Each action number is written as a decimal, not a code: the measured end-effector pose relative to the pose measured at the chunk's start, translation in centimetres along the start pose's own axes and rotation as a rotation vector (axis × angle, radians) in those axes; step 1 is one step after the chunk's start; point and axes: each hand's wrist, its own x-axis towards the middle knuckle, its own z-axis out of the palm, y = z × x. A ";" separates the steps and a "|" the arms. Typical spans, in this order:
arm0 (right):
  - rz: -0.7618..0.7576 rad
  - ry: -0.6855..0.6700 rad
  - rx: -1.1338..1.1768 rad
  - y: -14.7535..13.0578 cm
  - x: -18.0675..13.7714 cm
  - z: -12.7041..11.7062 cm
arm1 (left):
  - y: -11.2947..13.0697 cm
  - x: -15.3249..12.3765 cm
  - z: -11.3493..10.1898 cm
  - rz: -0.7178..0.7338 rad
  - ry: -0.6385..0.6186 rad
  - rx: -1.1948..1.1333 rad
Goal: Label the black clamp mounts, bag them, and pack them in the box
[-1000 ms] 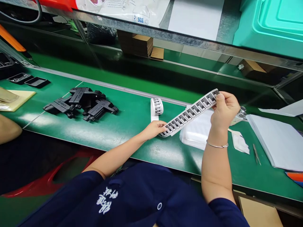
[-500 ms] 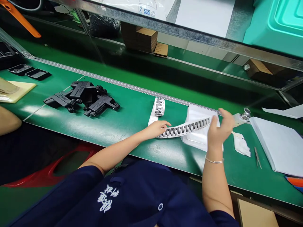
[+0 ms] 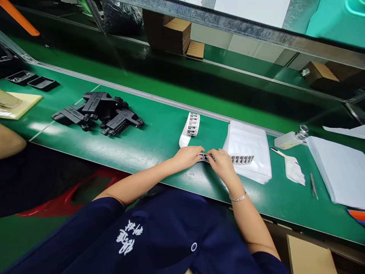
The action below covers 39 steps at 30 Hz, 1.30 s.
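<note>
A strip of black-and-white labels (image 3: 243,160) runs between both hands, its free end lying over a stack of white plastic bags (image 3: 251,140). My left hand (image 3: 188,156) pinches the strip near the roll side. Close beside it, my right hand (image 3: 222,163) grips the same strip with bent fingers, covering part of it. Behind the left hand stands the label roll (image 3: 194,125), its pale backing tail (image 3: 184,140) curving down toward that hand. Where the strip passes under the fingers is hidden.
Black plastic parts (image 3: 99,112) lie piled to the left. On the right are a bottle with a metal cap (image 3: 291,139), a brush wrapped in white cloth (image 3: 294,170), tweezers (image 3: 313,185) and a paper stack (image 3: 339,171). A metal shelf edge (image 3: 242,36) spans above.
My right hand has come down and left, close to my left hand, from further along the strip. The strip's end now lies on the white bags. My left hand stays near its place.
</note>
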 end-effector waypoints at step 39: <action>-0.010 0.408 -0.299 5.7 -11.9 1.9 | -8.0 -6.6 1.5 0.434 0.324 0.357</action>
